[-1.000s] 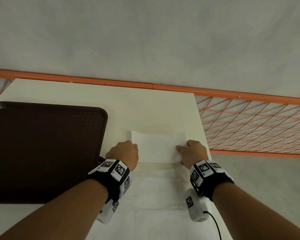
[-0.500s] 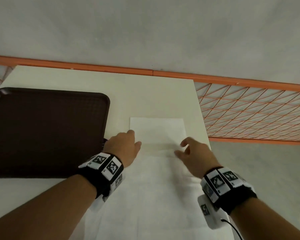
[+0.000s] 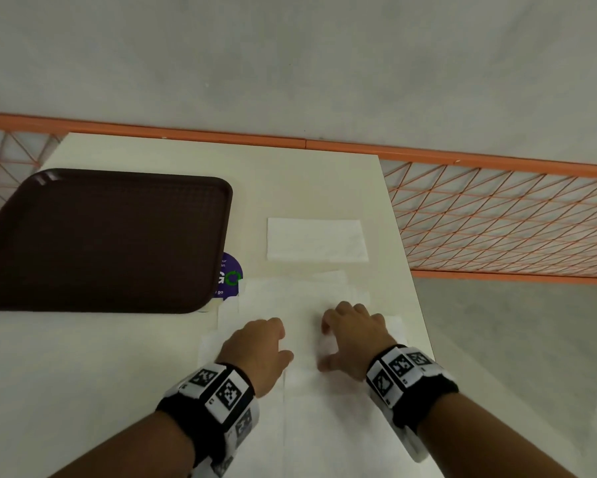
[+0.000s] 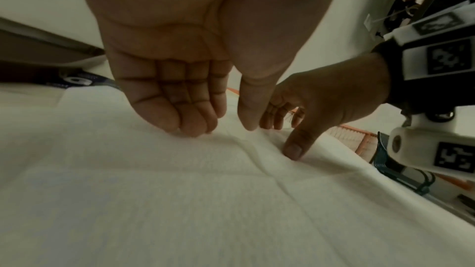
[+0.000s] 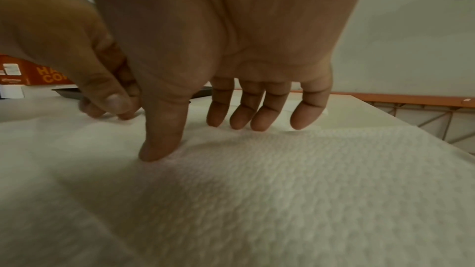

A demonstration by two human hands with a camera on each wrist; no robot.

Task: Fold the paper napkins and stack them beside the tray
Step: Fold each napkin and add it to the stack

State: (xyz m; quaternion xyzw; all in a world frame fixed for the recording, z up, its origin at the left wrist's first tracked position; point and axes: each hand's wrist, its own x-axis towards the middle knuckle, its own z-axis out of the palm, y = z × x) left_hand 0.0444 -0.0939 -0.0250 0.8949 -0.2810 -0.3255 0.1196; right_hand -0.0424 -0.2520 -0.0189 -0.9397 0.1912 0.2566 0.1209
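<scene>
White paper napkins (image 3: pixel 300 343) lie unfolded and overlapping along the near right part of the table (image 3: pixel 145 367), reaching down to its near edge. Both hands are on top of them, side by side and close together. The left hand (image 3: pixel 259 350) has its fingers bent downwards, and in the left wrist view the fingertips (image 4: pixel 195 129) touch the paper beside a crease; the thumb points down just above the sheet. I cannot tell if this hand pinches any paper. The right hand (image 3: pixel 354 336) has its fingers spread and relaxed. In the right wrist view its thumb presses on the embossed napkin surface and the four fingertips (image 5: pixel 257 123) rest on the paper near its far edge. Nothing is held in it.

One folded napkin (image 3: pixel 316 240) lies flat further back, near the right edge of the table, apart from the unfolded ones. It is beside the brown tray (image 3: pixel 100 236), which occupies the left part of the table. A purple round sticker (image 3: pixel 228 276) shows at the tray's near right corner, partly covered by the tray and touching the napkins.
</scene>
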